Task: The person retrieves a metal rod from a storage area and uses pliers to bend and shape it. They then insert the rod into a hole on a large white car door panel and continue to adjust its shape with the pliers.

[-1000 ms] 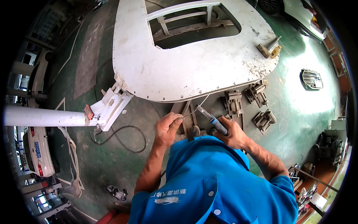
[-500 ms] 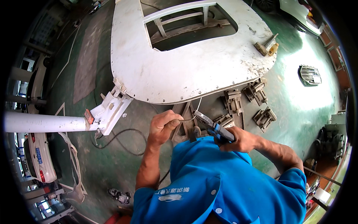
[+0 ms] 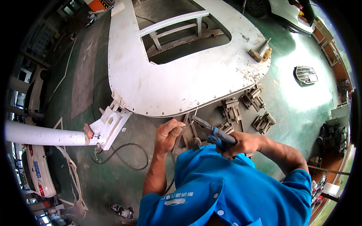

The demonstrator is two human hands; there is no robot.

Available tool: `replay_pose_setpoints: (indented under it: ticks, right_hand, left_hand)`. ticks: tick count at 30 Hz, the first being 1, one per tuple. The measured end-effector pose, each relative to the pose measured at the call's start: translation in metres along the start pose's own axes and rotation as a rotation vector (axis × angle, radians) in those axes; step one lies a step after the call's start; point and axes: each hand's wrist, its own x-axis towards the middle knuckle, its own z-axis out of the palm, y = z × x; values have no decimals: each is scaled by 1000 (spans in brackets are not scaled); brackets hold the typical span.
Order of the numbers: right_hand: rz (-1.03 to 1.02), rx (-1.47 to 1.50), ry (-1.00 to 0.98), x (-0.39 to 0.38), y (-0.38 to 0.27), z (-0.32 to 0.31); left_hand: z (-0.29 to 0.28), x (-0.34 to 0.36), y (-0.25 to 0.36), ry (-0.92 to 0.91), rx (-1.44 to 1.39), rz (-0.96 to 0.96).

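My left hand (image 3: 167,136) is closed in a pinch on one end of a thin bent wire (image 3: 188,124), just in front of the white panel's near edge. In my right hand (image 3: 243,144) is a pair of pliers (image 3: 220,136) with blue and dark handles. Its metal jaws point toward the left hand and meet the wire; whether they clamp it is too small to tell. A short pale rod-like piece rises from near the jaws toward the panel edge. The large white panel (image 3: 158,88) has a big cutout and small holes along its rim.
A hammer (image 3: 256,55) and a small yellow bottle (image 3: 267,54) lie on the panel's right corner. Several metal clamps (image 3: 264,122) sit on the floor to the right. At left, a white arm (image 3: 49,132) joins the panel. A black cable (image 3: 130,165) loops across the floor.
The view has shifted, so the panel sits lower and farther left. Both hands keep their hold on the wire and the pliers; the pliers are angled slightly differently.
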Motion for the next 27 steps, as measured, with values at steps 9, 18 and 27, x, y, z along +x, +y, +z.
replay_pose_setpoints:
  ticks: [9, 18, 27]
  right_hand:
    - [-24, 198, 74, 34, 20, -11]
    - [-5, 626, 152, 44, 16, 6]
    - [112, 168, 362, 38, 46, -14]
  left_hand:
    - [14, -12, -28, 233, 408, -138]
    - [33, 0, -42, 319, 775, 6]
    - [10, 28, -41, 363, -213, -602]
